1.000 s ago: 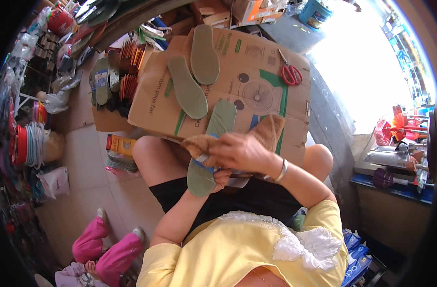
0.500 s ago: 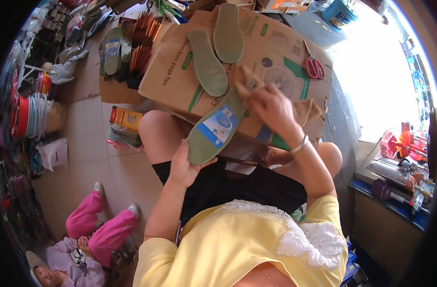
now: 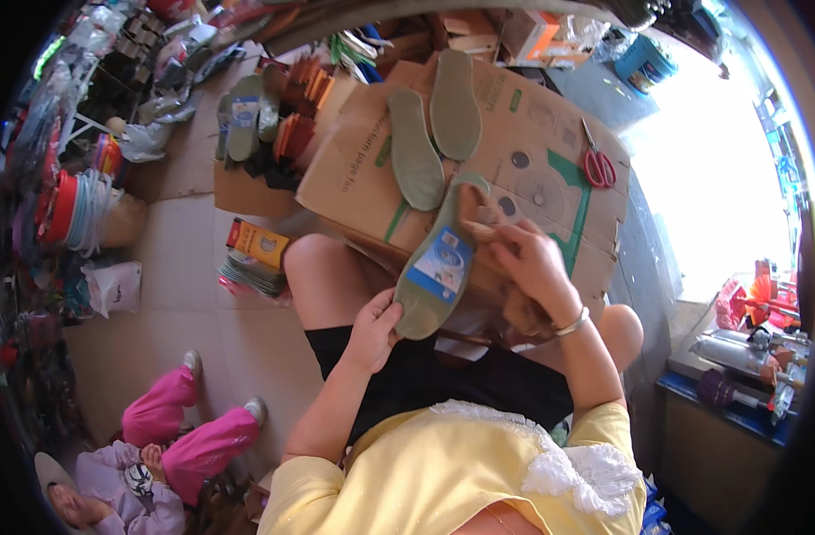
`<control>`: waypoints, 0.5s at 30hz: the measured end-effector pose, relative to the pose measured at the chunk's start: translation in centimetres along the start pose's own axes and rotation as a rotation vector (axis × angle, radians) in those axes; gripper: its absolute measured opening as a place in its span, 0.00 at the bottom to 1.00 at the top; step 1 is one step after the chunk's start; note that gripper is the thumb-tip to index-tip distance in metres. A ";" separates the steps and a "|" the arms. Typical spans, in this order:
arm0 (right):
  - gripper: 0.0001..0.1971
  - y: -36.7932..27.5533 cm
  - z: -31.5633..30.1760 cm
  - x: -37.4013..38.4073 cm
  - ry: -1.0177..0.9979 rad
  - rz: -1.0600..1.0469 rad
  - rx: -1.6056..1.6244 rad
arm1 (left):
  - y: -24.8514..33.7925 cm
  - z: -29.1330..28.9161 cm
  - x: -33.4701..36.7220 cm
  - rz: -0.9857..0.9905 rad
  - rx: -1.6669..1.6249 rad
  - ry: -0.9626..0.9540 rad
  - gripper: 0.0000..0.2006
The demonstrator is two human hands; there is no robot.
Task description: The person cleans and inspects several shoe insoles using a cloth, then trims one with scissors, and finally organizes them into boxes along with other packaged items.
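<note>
My left hand [image 3: 376,330] pinches the near end of a green insole [image 3: 422,312], thumb on top. A blue and white label [image 3: 441,265] sits on the insole's middle. With my right hand [image 3: 534,260] I grip a brown cloth [image 3: 525,312], and part of it presses on the far end of the insole. The cloth's loose end hangs below my right hand. Beyond, two more green insoles, one [image 3: 416,160] on the left and another [image 3: 455,107] on the right, lie on a flattened cardboard box [image 3: 349,174].
Red-handled scissors [image 3: 599,168] lie at the box's right side. Left of it stand a carton [image 3: 247,189] with labelled insoles and a stack of insoles [image 3: 251,275] under a yellow packet [image 3: 260,242]. A seated person in pink trousers [image 3: 211,455] is at lower left.
The view has shifted, so the box and insoles appear lower and farther right. The cloth's loose end, earlier stretched out rightward over the box, now hangs down beneath my right hand.
</note>
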State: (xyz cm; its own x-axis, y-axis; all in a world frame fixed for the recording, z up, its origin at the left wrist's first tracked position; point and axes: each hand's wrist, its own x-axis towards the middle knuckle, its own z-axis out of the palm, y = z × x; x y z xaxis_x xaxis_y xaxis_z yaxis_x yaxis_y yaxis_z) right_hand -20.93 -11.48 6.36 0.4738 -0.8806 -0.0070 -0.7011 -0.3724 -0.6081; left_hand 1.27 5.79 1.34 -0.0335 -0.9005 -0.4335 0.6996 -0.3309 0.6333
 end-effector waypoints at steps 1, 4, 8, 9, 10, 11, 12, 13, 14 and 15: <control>0.12 0.7 -0.8 0.6 0.049 0.007 -0.064 | 0.6 -0.2 -0.6 0.026 0.000 0.010 0.18; 0.13 4.2 -3.1 1.8 0.220 0.108 -0.110 | 3.9 -0.6 -2.4 0.157 0.009 0.010 0.18; 0.15 8.3 -3.7 1.3 0.343 0.148 0.027 | 11.7 1.6 -3.2 0.556 0.129 0.101 0.18; 0.15 9.1 -3.3 1.1 0.359 0.137 0.034 | 14.2 2.9 -2.8 0.626 0.111 0.086 0.18; 0.15 9.7 -2.8 1.1 0.399 0.129 0.114 | 16.6 3.8 -2.3 0.697 0.092 0.074 0.18; 0.15 9.7 -2.7 1.0 0.438 0.118 0.195 | 18.9 4.3 -1.7 0.802 0.093 0.097 0.19; 0.15 9.6 -2.6 1.0 0.442 0.125 0.223 | 21.6 5.8 -1.0 0.846 0.100 0.086 0.18; 0.15 9.7 -2.6 0.9 0.455 0.121 0.229 | 24.5 7.0 -0.6 0.842 0.182 0.013 0.18; 0.15 9.9 -2.2 1.0 0.471 0.125 0.262 | 26.7 8.8 0.3 0.908 0.221 0.045 0.17; 0.14 10.4 -2.4 0.7 0.503 0.142 0.280 | 28.8 10.8 2.0 0.961 0.249 0.059 0.17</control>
State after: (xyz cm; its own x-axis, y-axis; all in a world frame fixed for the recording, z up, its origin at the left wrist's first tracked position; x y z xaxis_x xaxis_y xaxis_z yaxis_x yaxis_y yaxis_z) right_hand -29.19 -16.69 1.90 0.0267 -0.9724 0.2318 -0.5400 -0.2091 -0.8153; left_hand 13.68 -8.64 25.64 0.5097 -0.8035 0.3076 0.2406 0.4763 0.8457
